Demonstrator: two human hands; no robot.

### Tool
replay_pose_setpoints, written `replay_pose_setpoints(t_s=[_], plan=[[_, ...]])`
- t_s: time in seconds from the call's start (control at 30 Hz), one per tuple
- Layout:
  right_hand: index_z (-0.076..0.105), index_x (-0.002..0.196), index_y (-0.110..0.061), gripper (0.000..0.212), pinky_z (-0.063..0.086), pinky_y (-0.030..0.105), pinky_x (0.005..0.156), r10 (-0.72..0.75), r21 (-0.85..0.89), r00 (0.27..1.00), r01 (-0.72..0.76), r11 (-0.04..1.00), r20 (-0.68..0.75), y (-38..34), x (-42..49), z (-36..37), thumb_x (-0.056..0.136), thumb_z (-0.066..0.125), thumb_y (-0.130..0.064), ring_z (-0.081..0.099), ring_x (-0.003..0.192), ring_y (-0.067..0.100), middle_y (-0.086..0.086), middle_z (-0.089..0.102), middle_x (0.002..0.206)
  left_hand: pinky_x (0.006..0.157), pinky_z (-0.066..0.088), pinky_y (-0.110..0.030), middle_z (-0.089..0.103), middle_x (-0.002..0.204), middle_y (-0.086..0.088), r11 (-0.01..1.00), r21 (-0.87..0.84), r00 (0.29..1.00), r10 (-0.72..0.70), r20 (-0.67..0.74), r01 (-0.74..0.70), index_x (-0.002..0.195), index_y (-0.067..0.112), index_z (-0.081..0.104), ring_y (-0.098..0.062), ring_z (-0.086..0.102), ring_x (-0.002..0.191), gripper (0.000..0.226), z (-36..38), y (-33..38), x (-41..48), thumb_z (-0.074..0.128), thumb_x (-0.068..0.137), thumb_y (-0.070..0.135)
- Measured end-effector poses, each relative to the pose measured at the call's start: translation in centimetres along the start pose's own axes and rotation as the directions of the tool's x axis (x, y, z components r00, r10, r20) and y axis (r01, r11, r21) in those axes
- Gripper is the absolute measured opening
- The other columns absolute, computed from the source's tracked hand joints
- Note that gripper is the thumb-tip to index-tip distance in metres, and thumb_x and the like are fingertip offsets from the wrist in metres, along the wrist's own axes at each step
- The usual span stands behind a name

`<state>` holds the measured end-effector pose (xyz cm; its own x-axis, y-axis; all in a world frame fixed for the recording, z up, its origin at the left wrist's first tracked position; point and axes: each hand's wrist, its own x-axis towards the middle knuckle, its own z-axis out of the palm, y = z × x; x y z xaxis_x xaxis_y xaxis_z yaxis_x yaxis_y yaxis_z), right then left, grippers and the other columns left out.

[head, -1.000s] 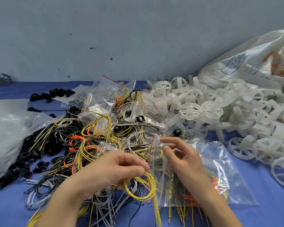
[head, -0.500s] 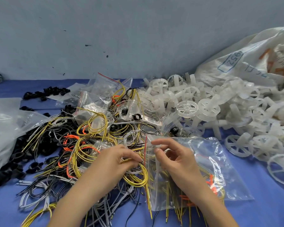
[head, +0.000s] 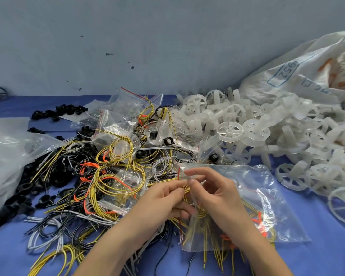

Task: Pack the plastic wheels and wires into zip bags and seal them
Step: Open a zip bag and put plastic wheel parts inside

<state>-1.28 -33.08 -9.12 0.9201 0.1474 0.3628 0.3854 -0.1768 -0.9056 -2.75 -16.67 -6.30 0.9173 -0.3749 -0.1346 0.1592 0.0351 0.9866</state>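
Note:
A clear zip bag (head: 265, 198) with a red seal line lies on the blue table in front of me, holding yellow and orange wires. My left hand (head: 163, 198) grips a coil of yellow wire (head: 195, 210) and has it partly inside the bag's mouth. My right hand (head: 213, 194) pinches the bag's upper edge at the opening, thumb and forefinger together. White plastic wheels (head: 230, 130) lie heaped to the right and behind.
A tangle of yellow, orange, black and white wires (head: 116, 176) covers the table's middle, with other zip bags (head: 127, 108) on top. Black plastic parts (head: 58, 112) and a large clear bag (head: 10, 152) sit at left. A white woven sack (head: 299, 70) lies back right.
My left hand has carried the yellow wire coil rightwards from in front of the bag into its opening. My right hand keeps holding the bag's edge.

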Motion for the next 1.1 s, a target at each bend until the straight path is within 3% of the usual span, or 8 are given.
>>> replay_pose_setpoints(t_s=[0.23, 0.33, 0.57, 0.73, 0.83, 0.9, 0.97, 1.1], plan=[[0.072, 0.104, -0.037, 0.017, 0.047, 0.038, 0.054, -0.029, 0.036, 1.000, 0.029, 0.999, 0.009, -1.5, 0.6, -0.1, 0.089, 0.064, -0.034, 0.054, 0.056, 0.017, -0.003, 0.066, 0.077, 0.052, 0.052, -0.026, 0.072, 0.086, -0.019, 0.953, 0.275, 0.988, 0.148, -0.047, -0.130, 0.110, 0.018, 0.071, -0.022, 0.065, 0.065, 0.022, 1.1, 0.7, 0.1, 0.052, 0.100, 0.022], [0.072, 0.104, -0.037, 0.017, 0.045, 0.029, 0.052, -0.034, 0.002, 0.999, 0.034, 0.999, 0.005, -2.3, 0.3, -0.4, 0.090, 0.063, -0.031, 0.053, 0.055, 0.018, -0.009, 0.065, 0.071, 0.052, 0.055, -0.025, 0.071, 0.077, -0.014, 0.988, 0.143, 0.995, 0.068, -0.075, -0.057, 0.104, 0.015, 0.074, -0.019, 0.065, 0.064, 0.023, 1.7, 1.4, 0.4, 0.055, 0.097, 0.026], [0.072, 0.101, -0.041, 0.022, 0.033, 0.008, 0.055, -0.034, -0.117, 0.999, 0.038, 0.992, 0.033, -4.4, -0.5, -0.3, 0.090, 0.063, -0.025, 0.049, 0.056, 0.000, -0.020, 0.054, 0.062, 0.073, 0.054, -0.029, 0.064, 0.099, -0.013, 0.882, -0.456, 0.964, 0.012, 0.266, 0.115, 0.100, 0.009, 0.072, -0.019, 0.064, 0.088, 0.022, 3.9, 1.1, 0.4, 0.054, 0.091, 0.000], [0.073, 0.101, -0.037, 0.024, 0.041, 0.008, 0.068, -0.082, -0.224, 0.997, 0.075, 0.972, -0.018, -5.0, -1.4, 0.8, 0.089, 0.063, -0.018, 0.063, 0.081, -0.002, -0.024, 0.069, 0.087, 0.050, 0.056, -0.029, 0.065, 0.066, -0.012, 0.761, -0.624, 0.982, -0.105, 0.156, 0.180, 0.067, 0.004, 0.070, -0.022, 0.069, 0.060, 0.023, 4.9, 1.6, 0.8, 0.052, 0.081, 0.008], [0.070, 0.101, -0.038, 0.023, 0.044, 0.011, 0.074, -0.100, -0.258, 0.984, 0.059, 0.964, -0.147, -4.5, -1.2, 1.6, 0.088, 0.062, -0.021, 0.063, 0.090, -0.002, -0.024, 0.069, 0.096, 0.051, 0.058, -0.030, 0.065, 0.068, -0.016, 0.670, -0.713, 0.978, -0.154, 0.138, 0.206, 0.065, -0.001, 0.070, -0.024, 0.069, 0.060, 0.028, 4.3, 2.5, 1.2, 0.048, 0.081, 0.002], [0.069, 0.102, -0.037, 0.020, 0.049, 0.022, 0.081, -0.086, -0.287, 0.978, 0.028, 0.957, -0.192, -4.0, -1.1, 2.5, 0.089, 0.057, -0.028, 0.063, 0.094, 0.000, -0.020, 0.069, 0.102, 0.055, 0.058, -0.031, 0.066, 0.078, -0.017, 0.773, -0.605, 0.979, -0.192, 0.066, 0.192, 0.080, 0.000, 0.070, -0.023, 0.069, 0.067, 0.028, 3.7, 2.5, 1.2, 0.044, 0.088, 0.001], [0.068, 0.105, -0.037, 0.023, 0.048, 0.023, 0.082, -0.083, -0.320, 0.970, 0.005, 0.948, -0.230, -3.3, -1.4, 3.3, 0.089, 0.051, -0.034, 0.060, 0.093, -0.003, -0.020, 0.066, 0.105, 0.055, 0.055, -0.030, 0.069, 0.084, -0.015, 0.968, -0.231, 0.974, -0.142, -0.177, 0.099, 0.094, 0.006, 0.069, -0.020, 0.069, 0.070, 0.029, 3.0, 1.9, 1.2, 0.040, 0.097, 0.002], [0.065, 0.107, -0.037, 0.018, 0.043, 0.011, 0.070, -0.056, -0.375, 0.965, -0.046, 0.926, -0.256, -1.7, -1.6, 4.0, 0.095, 0.055, -0.030, 0.057, 0.083, -0.004, -0.020, 0.060, 0.101, 0.056, 0.058, -0.027, 0.076, 0.084, 0.000, 0.952, 0.298, 0.935, 0.163, -0.316, -0.066, 0.097, 0.019, 0.069, -0.018, 0.074, 0.073, 0.036, 0.9, 1.7, 0.7, 0.038, 0.099, 0.001]])
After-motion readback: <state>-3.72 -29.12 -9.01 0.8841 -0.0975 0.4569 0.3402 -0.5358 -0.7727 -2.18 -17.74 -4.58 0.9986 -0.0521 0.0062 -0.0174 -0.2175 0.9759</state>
